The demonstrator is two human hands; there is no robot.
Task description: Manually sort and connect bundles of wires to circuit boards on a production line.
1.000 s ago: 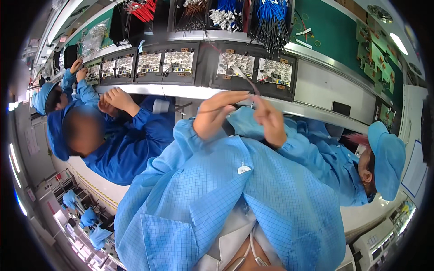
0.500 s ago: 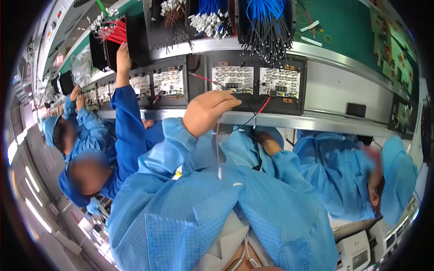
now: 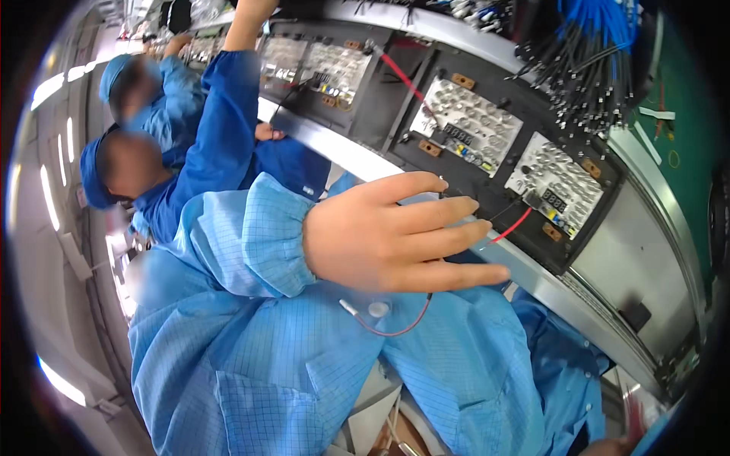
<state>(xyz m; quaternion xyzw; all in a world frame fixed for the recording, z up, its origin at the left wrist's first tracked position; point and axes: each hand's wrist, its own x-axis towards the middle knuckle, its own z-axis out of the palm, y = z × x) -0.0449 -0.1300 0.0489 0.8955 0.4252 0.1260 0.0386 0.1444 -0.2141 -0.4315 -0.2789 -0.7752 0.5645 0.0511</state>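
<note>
– What is your left hand (image 3: 391, 235) doing?

– It is up in front of me, fingers out flat and close together. A thin red wire (image 3: 395, 325) hangs under it in a loop, with a small metal tip at the end. The wire goes behind my palm, so I think I pinch it there, but I cannot tell.

– Why so high?

– The wire runs up to a black test board (image 3: 555, 194) on the rack. I hold it near the board so it stays slack.

– And your right hand?

– I cannot see it.

– Who else is there?

– A person in a blue coat (image 3: 220, 144) reaches up at my left.
</note>
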